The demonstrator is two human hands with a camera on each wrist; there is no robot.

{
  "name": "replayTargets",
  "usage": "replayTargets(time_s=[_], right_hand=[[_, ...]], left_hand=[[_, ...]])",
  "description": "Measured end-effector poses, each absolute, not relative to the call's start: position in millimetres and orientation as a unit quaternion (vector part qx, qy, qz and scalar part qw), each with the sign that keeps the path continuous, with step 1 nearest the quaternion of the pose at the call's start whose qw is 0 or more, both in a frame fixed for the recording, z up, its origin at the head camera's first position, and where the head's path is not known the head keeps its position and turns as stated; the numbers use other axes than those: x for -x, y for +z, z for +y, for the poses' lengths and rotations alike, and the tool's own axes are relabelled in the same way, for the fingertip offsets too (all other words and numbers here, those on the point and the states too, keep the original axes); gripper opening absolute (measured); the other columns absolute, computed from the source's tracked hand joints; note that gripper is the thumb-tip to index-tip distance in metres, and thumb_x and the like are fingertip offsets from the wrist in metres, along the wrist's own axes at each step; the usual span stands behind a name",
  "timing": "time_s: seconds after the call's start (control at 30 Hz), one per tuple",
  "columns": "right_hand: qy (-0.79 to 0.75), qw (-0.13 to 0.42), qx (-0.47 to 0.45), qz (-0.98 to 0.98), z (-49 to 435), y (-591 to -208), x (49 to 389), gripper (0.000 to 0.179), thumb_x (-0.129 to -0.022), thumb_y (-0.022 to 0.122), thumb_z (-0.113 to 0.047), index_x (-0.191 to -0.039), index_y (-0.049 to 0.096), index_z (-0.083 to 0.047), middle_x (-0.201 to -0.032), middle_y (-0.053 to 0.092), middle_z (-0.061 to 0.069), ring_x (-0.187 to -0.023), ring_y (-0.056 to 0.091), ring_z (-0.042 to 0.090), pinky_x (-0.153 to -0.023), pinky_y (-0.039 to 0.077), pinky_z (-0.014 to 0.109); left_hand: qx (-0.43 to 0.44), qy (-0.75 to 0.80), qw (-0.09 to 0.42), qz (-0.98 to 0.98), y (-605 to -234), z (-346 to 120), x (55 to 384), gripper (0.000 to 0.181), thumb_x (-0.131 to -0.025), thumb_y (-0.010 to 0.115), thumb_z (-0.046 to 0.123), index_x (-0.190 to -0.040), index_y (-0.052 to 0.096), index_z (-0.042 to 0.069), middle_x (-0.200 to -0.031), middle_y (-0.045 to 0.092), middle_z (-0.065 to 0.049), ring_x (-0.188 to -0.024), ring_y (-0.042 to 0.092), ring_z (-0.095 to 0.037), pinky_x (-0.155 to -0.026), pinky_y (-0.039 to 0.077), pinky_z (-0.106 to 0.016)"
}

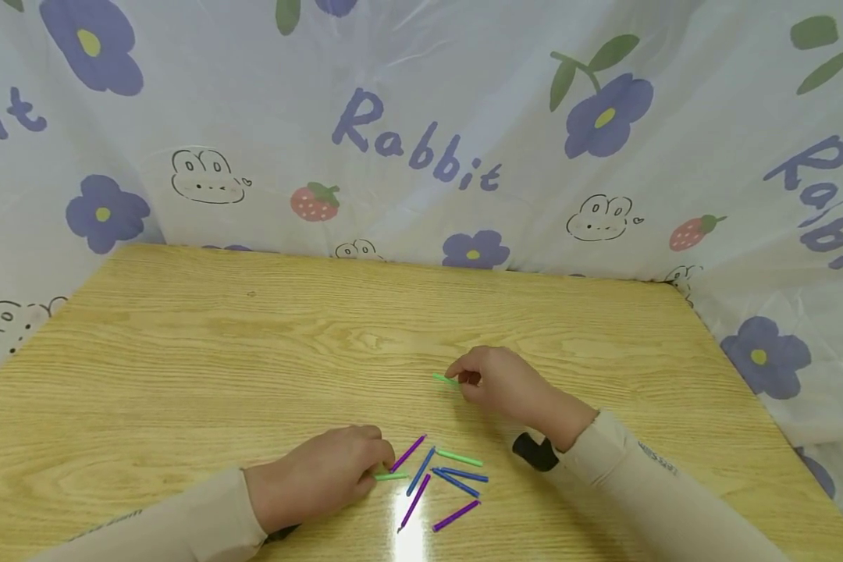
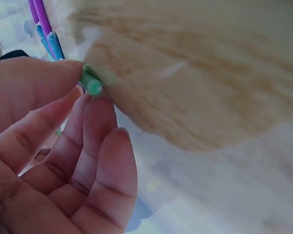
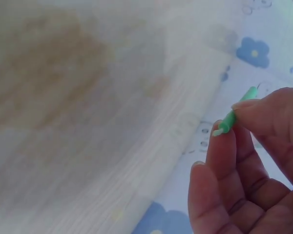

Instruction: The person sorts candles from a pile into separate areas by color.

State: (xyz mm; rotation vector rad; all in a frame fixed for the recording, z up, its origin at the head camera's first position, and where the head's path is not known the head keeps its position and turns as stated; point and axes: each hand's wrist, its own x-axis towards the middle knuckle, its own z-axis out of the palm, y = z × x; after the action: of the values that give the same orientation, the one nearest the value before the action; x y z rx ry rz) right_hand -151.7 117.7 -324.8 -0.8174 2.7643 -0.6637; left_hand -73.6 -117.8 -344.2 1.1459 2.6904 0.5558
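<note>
Between thumb and fingertips, my left hand (image 1: 330,474) pinches a green candle (image 2: 92,85), its round end towards the camera in the left wrist view. Farther back and to the right, my right hand (image 1: 506,386) holds a second green candle (image 3: 229,119) by thumb and fingers, its short pale wick showing. Beside the left hand, thin candles lie loosely on the wood: a purple candle (image 1: 409,453) near its fingertips, a blue candle (image 1: 421,471), a green candle (image 1: 460,458), two crossing blue ones, and two more purple candles, one being the purple candle (image 1: 457,516) nearest the front.
The wood-grain table (image 1: 253,367) reaches back to a white curtain (image 1: 421,94) printed with flowers, rabbits and strawberries, which also hangs along both sides. A black strap (image 1: 534,451) shows at the right wrist.
</note>
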Motion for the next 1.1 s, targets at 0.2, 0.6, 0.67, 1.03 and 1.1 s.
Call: replayTargets(time_s=[0.2, 0.6, 0.67, 1.03, 1.1], right_hand=[[-0.225, 0.097, 0.244, 0.938, 114.7, -324.1, 169.9, 0.022, -0.083, 0.057, -0.006, -0.102, 0.066, -0.010, -0.086, 0.060, -0.003, -0.073, 0.051, 0.008, -0.065, 0.044, 0.023], [-0.236, 0.101, 0.218, 0.941, 113.5, -328.1, 201.8, 0.024, -0.083, 0.055, -0.006, -0.105, 0.065, -0.010, -0.087, 0.060, -0.001, -0.077, 0.052, 0.012, -0.067, 0.044, 0.027], [-0.234, 0.097, 0.219, 0.942, 113.7, -329.9, 207.0, 0.024, -0.083, 0.055, -0.005, -0.104, 0.065, -0.010, -0.087, 0.060, -0.001, -0.079, 0.053, 0.012, -0.070, 0.044, 0.028], [-0.232, 0.110, 0.200, 0.945, 109.7, -336.1, 226.4, 0.026, -0.083, 0.054, -0.006, -0.106, 0.065, -0.010, -0.093, 0.061, 0.002, -0.082, 0.053, 0.015, -0.072, 0.045, 0.030], [-0.228, 0.110, 0.200, 0.946, 108.4, -337.0, 229.1, 0.026, -0.083, 0.054, -0.007, -0.107, 0.065, -0.010, -0.094, 0.061, 0.002, -0.083, 0.054, 0.015, -0.073, 0.045, 0.030]], left_hand=[[-0.383, 0.187, 0.084, 0.901, -344.3, -117.9, 72.8, 0.015, -0.075, 0.059, 0.001, -0.079, 0.060, 0.015, -0.073, 0.047, 0.010, -0.064, 0.041, -0.002, -0.060, 0.041, -0.021], [-0.392, 0.195, 0.063, 0.897, -346.5, -118.0, 72.2, 0.017, -0.073, 0.057, -0.001, -0.074, 0.058, 0.016, -0.069, 0.042, 0.013, -0.061, 0.037, -0.002, -0.058, 0.038, -0.018], [-0.394, 0.194, 0.059, 0.896, -346.3, -118.2, 71.8, 0.017, -0.073, 0.057, -0.002, -0.073, 0.058, 0.016, -0.069, 0.042, 0.013, -0.061, 0.037, -0.002, -0.058, 0.038, -0.018], [-0.403, 0.195, 0.051, 0.892, -346.6, -118.4, 71.1, 0.019, -0.073, 0.057, -0.003, -0.071, 0.058, 0.016, -0.067, 0.041, 0.013, -0.060, 0.036, -0.001, -0.057, 0.038, -0.017], [-0.406, 0.195, 0.051, 0.891, -347.3, -118.6, 71.6, 0.019, -0.073, 0.057, -0.003, -0.072, 0.058, 0.016, -0.067, 0.041, 0.013, -0.060, 0.037, -0.001, -0.057, 0.038, -0.017]])
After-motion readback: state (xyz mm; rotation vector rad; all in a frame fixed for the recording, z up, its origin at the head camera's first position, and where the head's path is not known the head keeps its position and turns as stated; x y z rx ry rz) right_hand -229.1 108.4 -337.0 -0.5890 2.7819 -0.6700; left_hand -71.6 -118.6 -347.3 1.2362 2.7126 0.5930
